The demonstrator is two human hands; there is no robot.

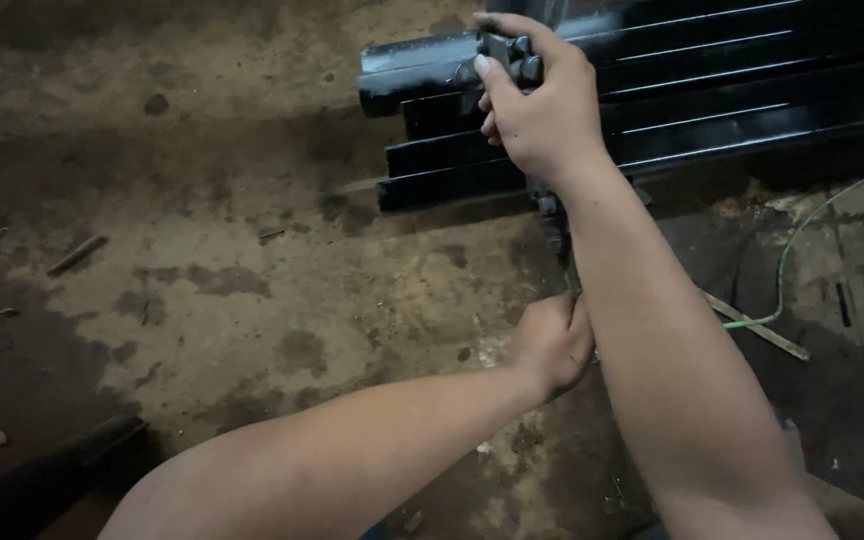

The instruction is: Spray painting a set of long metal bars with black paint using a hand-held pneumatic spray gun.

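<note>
Head view: right hand (542,110), fingers (512,30) clamped on a dark metal clamp (512,58) atop stacked black bars (712,90). Left hand (552,345), below the right, fingers closed round the clamp's lower stem (564,260). Green cord (787,260) lies right of both, on the stained floor (202,250).

Dim light, stained dirt floor (202,280), scattered wood scraps (77,255)
</note>
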